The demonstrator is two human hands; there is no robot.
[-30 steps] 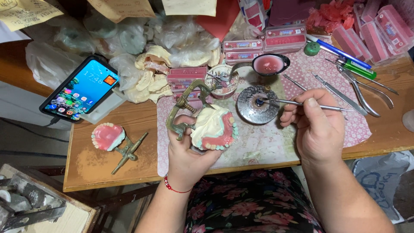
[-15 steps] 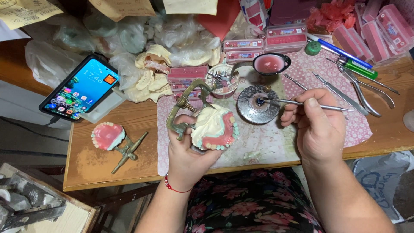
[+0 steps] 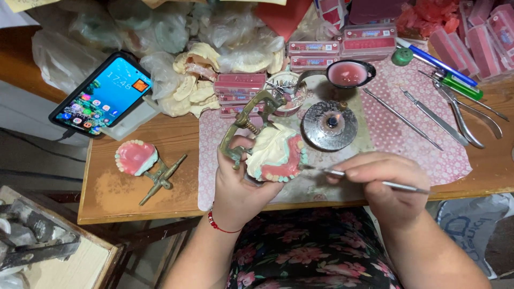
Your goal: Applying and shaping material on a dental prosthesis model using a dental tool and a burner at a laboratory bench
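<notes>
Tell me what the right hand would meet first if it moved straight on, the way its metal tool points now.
The right hand points its thin metal tool leftward. Its tip is already at the denture model in the left hand, so it probably meets the pink wax gum first.

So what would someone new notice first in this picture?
Front and centre, the left hand holds a denture model in a brass frame, and the right hand brings a thin metal tool to its pink gum. At far left, a lit phone leans on bags.
</notes>
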